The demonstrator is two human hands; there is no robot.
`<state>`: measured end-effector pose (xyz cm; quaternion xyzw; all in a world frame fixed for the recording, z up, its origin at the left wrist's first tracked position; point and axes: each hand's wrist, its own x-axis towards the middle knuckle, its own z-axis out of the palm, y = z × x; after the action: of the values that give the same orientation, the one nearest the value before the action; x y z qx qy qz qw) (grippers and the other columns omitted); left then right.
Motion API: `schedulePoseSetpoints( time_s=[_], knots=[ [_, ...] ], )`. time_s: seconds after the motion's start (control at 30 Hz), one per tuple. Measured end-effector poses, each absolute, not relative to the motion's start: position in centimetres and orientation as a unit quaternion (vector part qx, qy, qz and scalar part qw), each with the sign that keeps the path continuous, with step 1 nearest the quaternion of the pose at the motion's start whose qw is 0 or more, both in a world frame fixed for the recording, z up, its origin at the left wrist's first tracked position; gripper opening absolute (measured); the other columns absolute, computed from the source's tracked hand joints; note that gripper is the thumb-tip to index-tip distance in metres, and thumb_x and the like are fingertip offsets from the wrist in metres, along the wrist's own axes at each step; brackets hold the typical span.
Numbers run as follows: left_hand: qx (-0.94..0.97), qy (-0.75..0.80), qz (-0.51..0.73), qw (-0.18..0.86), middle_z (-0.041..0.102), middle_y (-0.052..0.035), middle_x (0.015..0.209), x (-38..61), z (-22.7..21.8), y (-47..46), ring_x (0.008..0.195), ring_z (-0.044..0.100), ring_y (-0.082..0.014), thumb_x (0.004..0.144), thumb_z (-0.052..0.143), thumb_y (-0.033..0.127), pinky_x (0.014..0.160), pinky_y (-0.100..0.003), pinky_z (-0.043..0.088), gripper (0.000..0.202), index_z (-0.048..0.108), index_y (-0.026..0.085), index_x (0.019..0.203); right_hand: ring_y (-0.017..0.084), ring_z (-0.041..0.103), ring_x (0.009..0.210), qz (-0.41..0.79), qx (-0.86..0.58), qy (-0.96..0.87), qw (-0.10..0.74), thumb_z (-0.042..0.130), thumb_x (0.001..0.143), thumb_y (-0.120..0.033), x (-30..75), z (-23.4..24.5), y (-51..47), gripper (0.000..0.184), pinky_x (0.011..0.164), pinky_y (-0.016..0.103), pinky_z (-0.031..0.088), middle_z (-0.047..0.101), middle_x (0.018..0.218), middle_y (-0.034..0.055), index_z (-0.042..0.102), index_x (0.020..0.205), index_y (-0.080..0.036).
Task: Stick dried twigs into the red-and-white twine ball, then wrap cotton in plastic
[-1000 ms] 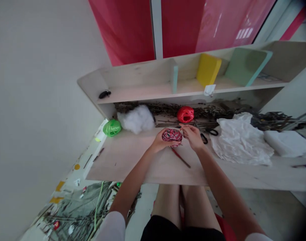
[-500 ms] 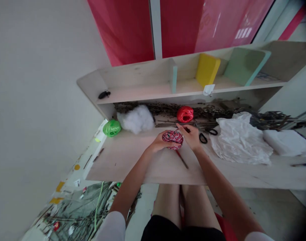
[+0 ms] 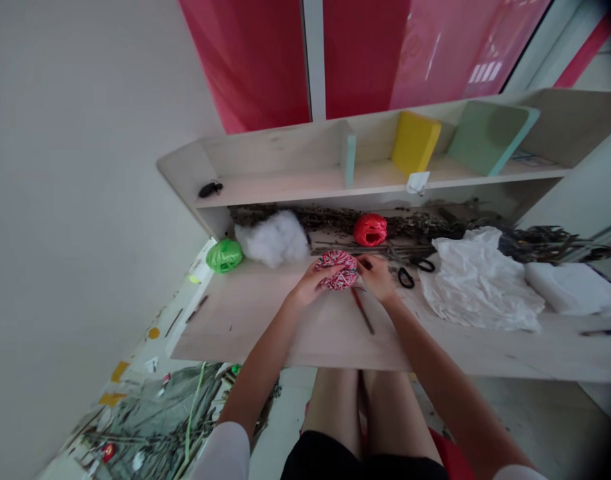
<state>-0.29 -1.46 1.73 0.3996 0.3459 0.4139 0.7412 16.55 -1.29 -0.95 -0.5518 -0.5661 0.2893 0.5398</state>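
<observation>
Right at twelve o'clock on my feed, the left hand (image 3: 313, 285) cups a red-and-white twine bundle (image 3: 338, 270) above the wooden desk (image 3: 245, 317), apparently to keep it gathered. The right hand (image 3: 378, 279) sits against it; I cannot tell if it grips. A red stick (image 3: 363, 311) lies below. Black-handled scissors (image 3: 410, 272), a red raffia ball (image 3: 370, 230), white cloth (image 3: 478, 283) and a pale shelf unit (image 3: 285, 193) lie beyond.

Pale wooden desk (image 3: 245, 313), seen from above. Green raffia ball (image 3: 224, 255) at ten o'clock, white stuffing (image 3: 271, 239) just beside it. Red raffia ball (image 3: 370, 229) at twelve. Black-handled scissors (image 3: 406, 277) at one o'clock, crumpled white cloth (image 3: 478, 283) at two. Thin red stick (image 3: 363, 311) near centre, maybe brush handle, hard to tell.
</observation>
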Motion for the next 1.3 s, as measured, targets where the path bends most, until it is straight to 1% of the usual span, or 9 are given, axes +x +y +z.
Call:
schedulePoseSetpoints(
  time_s=[0.17,0.27,0.4,0.57,0.73,0.93,1.03,1.13,1.3],
  knots=[
    [0.299,0.375,0.516,0.71,0.073,-0.0036,0.104,-1.1,1.2,-0.1,0.106,0.065,-0.0227,0.069,0.072,0.032,0.091,-0.033,0.052,0.028,0.071,0.021,0.095,0.012,0.04,0.05,0.288,-0.531,-0.607,0.516,0.056,0.077,-0.057,15.8,-1.0,-1.9,0.043,0.051,0.026,0.031,0.051,0.053,0.0,0.062,0.062,-0.017],
    [0.267,0.354,0.55,0.708,0.071,-0.0027,0.109,-1.4,1.2,0.3,0.112,0.062,-0.0224,0.073,0.069,0.035,0.095,-0.036,0.05,0.031,0.068,0.023,0.101,0.011,0.037,0.05,0.293,-0.522,-0.629,0.496,0.055,0.079,-0.056,15.3,-1.0,-2.2,0.042,0.051,0.026,0.029,0.047,0.052,-0.0012,0.062,0.062,-0.017],
    [0.27,0.315,0.543,0.73,0.069,-0.0036,0.112,-1.4,1.4,0.0,0.111,0.062,-0.0236,0.073,0.069,0.039,0.097,-0.041,0.049,0.036,0.065,0.024,0.105,0.011,0.036,0.049,0.295,-0.511,-0.652,0.477,0.056,0.079,-0.054,14.8,-1.4,-2.3,0.04,0.051,0.026,0.029,0.045,0.051,-0.0021,0.062,0.062,-0.018],
    [0.279,0.316,0.555,0.717,0.068,-0.003,0.114,-1.3,1.3,0.2,0.11,0.062,-0.0219,0.074,0.067,0.039,0.097,-0.04,0.049,0.036,0.064,0.025,0.107,0.011,0.036,0.049,0.287,-0.511,-0.664,0.465,0.055,0.079,-0.05,14.5,-1.8,-2.3,0.037,0.052,0.026,0.029,0.044,0.05,-0.0024,0.06,0.059,-0.019],
    [0.276,0.338,0.558,0.706,0.068,-0.0018,0.115,-1.6,0.7,0.7,0.104,0.064,-0.0194,0.072,0.069,0.038,0.088,-0.033,0.052,0.038,0.065,0.025,0.108,0.011,0.039,0.051,0.28,-0.504,-0.686,0.443,0.055,0.08,-0.044,14.2,-2.1,-2.4,0.033,0.053,0.025,0.03,0.049,0.054,-0.0013,0.058,0.059,-0.019],
    [0.291,0.357,0.56,0.689,0.07,-0.0029,0.107,-1.0,1.1,0.5,0.096,0.066,-0.0195,0.067,0.074,0.037,0.083,-0.032,0.053,0.04,0.066,0.022,0.103,0.012,0.042,0.053,0.278,-0.496,-0.702,0.429,0.053,0.079,-0.04,13.9,-1.9,-2.8,0.029,0.055,0.025,0.031,0.05,0.055,-0.0006,0.056,0.059,-0.019],
    [0.315,0.388,0.572,0.65,0.07,-0.0055,0.103,-0.3,1.2,0.3,0.093,0.067,-0.0199,0.061,0.079,0.037,0.082,-0.031,0.053,0.048,0.064,0.018,0.103,0.012,0.043,0.052,0.287,-0.494,-0.7,0.428,0.054,0.079,-0.041,13.9,-1.9,-2.9,0.029,0.055,0.025,0.032,0.051,0.055,-0.0006,0.057,0.06,-0.019],
    [0.321,0.422,0.598,0.601,0.069,-0.0066,0.104,0.1,1.1,0.2,0.092,0.067,-0.0201,0.058,0.082,0.04,0.081,-0.033,0.053,0.056,0.061,0.018,0.105,0.012,0.041,0.052,0.299,-0.491,-0.691,0.438,0.055,0.079,-0.042,13.9,-1.7,-3.0,0.031,0.053,0.025,0.031,0.05,0.054,-0.0013,0.057,0.059,-0.019],
    [0.334,0.464,0.641,0.513,0.069,-0.0065,0.1,0.1,0.4,0.5,0.091,0.066,-0.0175,0.056,0.083,0.043,0.083,-0.031,0.052,0.055,0.06,0.017,0.099,0.011,0.039,0.05,0.372,-0.479,-0.643,0.467,0.059,0.077,-0.05,13.7,-0.7,-3.4,0.036,0.051,0.025,0.031,0.047,0.053,-0.0023,0.056,0.06,-0.019]
  ],
)
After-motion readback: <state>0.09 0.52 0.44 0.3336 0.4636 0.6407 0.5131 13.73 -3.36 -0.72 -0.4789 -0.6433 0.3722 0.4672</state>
